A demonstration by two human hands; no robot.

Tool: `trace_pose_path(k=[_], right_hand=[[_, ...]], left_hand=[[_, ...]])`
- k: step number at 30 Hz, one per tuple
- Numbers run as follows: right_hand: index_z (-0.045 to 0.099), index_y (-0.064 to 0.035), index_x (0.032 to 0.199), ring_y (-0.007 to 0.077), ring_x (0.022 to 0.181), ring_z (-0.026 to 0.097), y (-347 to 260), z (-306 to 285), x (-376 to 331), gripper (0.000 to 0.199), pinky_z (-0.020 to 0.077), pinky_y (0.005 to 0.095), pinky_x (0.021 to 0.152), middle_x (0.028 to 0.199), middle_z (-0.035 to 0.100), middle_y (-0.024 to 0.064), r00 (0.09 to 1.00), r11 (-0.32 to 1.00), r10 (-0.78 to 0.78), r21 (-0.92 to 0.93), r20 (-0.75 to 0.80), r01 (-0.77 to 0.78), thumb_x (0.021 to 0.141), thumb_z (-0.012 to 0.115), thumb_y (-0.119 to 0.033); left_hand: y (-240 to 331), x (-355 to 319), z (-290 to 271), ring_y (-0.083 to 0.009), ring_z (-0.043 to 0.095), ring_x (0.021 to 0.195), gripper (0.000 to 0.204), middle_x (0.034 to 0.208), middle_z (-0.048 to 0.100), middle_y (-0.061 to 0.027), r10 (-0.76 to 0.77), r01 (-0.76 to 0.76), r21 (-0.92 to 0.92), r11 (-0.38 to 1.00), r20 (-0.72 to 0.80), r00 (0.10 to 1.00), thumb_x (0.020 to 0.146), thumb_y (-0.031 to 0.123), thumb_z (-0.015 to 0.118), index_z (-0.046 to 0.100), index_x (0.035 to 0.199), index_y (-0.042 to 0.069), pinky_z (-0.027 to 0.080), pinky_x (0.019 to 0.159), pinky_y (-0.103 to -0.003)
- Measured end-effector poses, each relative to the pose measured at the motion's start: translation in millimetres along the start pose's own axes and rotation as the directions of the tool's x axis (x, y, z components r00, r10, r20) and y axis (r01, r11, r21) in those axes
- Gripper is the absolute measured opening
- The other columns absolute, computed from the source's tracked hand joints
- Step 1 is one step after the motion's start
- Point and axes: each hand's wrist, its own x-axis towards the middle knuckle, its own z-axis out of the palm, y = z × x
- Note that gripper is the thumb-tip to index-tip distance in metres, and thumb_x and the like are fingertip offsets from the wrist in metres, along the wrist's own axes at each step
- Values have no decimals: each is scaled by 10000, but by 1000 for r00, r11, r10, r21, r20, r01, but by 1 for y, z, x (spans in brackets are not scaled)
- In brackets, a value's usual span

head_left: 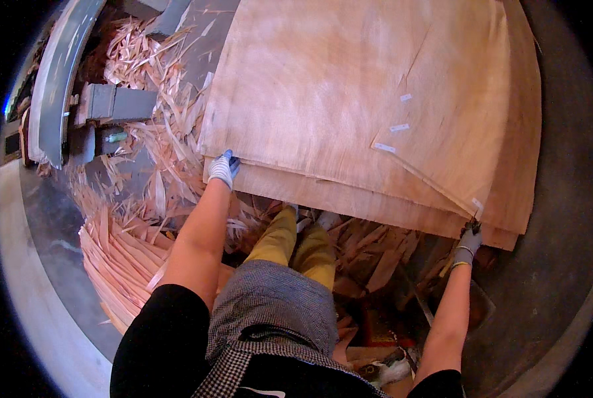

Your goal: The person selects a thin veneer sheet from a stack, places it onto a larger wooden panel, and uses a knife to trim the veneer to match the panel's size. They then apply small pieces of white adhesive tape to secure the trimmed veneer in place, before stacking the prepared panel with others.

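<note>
A large, thin wood veneer sheet (323,86) lies in front of me on top of other sheets, whose offset edges (369,199) show below it. My left hand (224,167), in a pale glove with bluish fingertips, is closed on the near left corner. On the near right, my right hand (467,244), in a grey glove with darkened fingertips, pinches the sheet's corner. Several short white tape strips (398,127) stick to the sheet along a slanting seam and a crack on its right half. My thumbs and the undersides of the corners are partly hidden.
Torn veneer scraps (167,132) litter the floor on the left, near grey metal beams (114,103). A fanned pile of veneer strips (121,265) lies left of my legs. More broken pieces (383,259) lie beneath the stack's near edge.
</note>
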Motion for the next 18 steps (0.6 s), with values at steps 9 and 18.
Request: trace_pose_path(k=[9, 18], right_hand=[[368, 16, 1257, 325, 934, 557, -1, -17, -15, 446, 431, 417, 800, 1137, 539, 177, 957, 876, -262, -447, -126, 181, 858, 502, -134], [326, 23, 1220, 359, 1059, 472, -25, -23, -177, 563, 413, 393, 878, 1158, 459, 253, 806, 756, 377, -654, 456, 17, 767, 593, -179]], left_hand=[[-1, -2, 13, -217, 552, 801, 216, 831, 566, -63, 55, -56, 23, 998, 69, 996, 803, 287, 571, 527, 906, 102, 450, 716, -376], [-38, -97, 10, -280, 569, 686, 392, 736, 604, -177, 482, -549, 738, 392, 344, 806, 845, 333, 492, 560, 796, -49, 437, 668, -397]])
